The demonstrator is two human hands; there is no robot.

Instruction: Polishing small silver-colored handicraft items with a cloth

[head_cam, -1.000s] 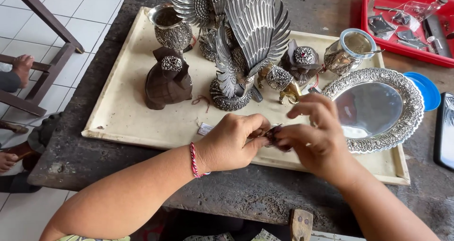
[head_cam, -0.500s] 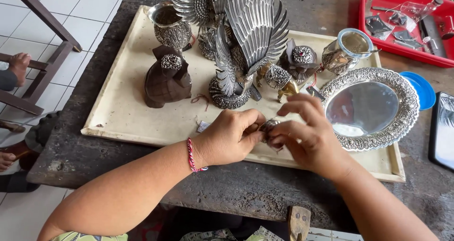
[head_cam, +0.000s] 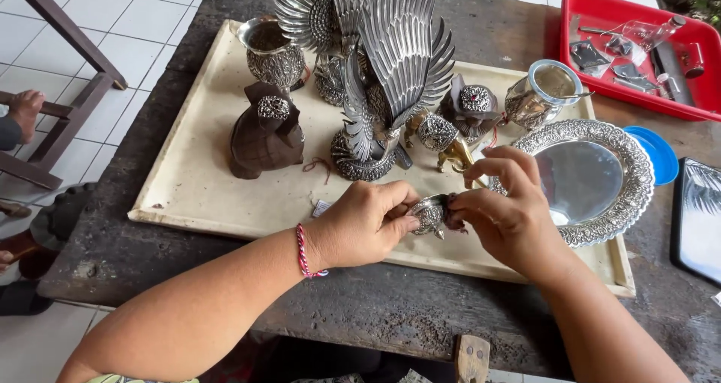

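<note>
A small ornate silver piece (head_cam: 430,215) is held between both my hands, just above the front of a cream board (head_cam: 195,180). My left hand (head_cam: 366,224), with a red bracelet at the wrist, pinches it from the left. My right hand (head_cam: 511,210) grips its right side, where something dark shows between the fingers. Behind them on the board stand a tall silver winged bird figure (head_cam: 383,67), a dark wooden figure (head_cam: 264,134) and a round embossed silver tray (head_cam: 587,179).
Silver cups (head_cam: 272,51) and small ornate boxes (head_cam: 471,105) crowd the back of the board. A red tray of tools (head_cam: 638,49) and a blue lid (head_cam: 657,152) lie at right. A dark frame (head_cam: 698,218) sits at the right edge. A person's bare foot (head_cam: 26,107) rests on a wooden chair at left.
Both hands stay together at the board's front edge, turning the small silver piece slightly; the view has shifted a little. Nothing else on the board moved.
</note>
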